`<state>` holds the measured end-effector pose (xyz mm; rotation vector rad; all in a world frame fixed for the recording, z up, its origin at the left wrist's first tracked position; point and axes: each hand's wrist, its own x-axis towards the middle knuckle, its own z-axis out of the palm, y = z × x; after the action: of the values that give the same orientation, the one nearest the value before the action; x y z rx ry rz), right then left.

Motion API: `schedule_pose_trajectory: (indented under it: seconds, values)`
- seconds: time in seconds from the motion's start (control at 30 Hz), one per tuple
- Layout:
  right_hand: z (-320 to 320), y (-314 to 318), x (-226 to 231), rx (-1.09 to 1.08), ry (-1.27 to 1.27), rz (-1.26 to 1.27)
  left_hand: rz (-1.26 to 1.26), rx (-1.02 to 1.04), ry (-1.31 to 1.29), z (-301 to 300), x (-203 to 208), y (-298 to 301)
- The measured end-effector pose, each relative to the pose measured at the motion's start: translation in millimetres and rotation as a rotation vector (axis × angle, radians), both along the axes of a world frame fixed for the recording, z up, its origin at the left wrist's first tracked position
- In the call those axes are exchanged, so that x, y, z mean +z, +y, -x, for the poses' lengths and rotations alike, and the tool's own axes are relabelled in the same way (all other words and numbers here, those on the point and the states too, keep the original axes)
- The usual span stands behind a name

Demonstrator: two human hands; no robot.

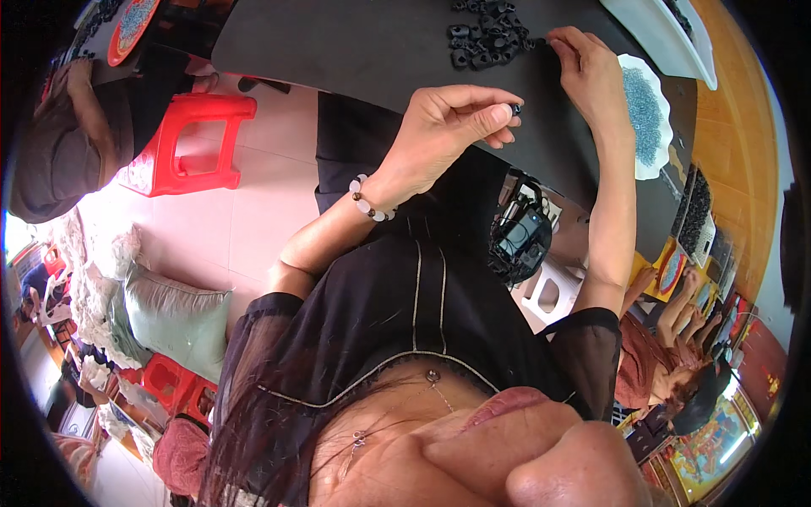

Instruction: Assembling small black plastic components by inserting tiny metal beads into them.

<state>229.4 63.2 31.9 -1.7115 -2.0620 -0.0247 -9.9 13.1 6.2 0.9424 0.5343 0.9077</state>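
My left hand [452, 127], with a beaded bracelet [372, 199] on its wrist, is closed in a pinch over the near edge of the dark table [355, 51]. Between thumb and forefinger sits a small black plastic piece [517, 110]. Farther right, my right hand [590, 72] reaches over the table, its fingertips pinched at the right edge of a pile of small black plastic pieces [486, 35]. A black piece shows at those fingertips. Beside my right wrist stands a white scalloped plate [664, 156] of tiny grey-blue parts [644, 114], too small to name.
A white tray [667, 38] lies at the far right. Below the table edge are a black bag-like item [519, 232] and a white stool [553, 291]. Red plastic stools [198, 144] and a pale green cushion [182, 321] are at left. People sit at both sides, one with a red-rimmed plate [131, 29] nearby.
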Motion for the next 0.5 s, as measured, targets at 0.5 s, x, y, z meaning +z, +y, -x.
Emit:
schedule_pose_trajectory:
  seconds: [0.5]
  values:
    - [-3, -13, -9, -0.014, 0.044, -0.070, 0.003, 0.012, -0.009, -3, -1, -1]
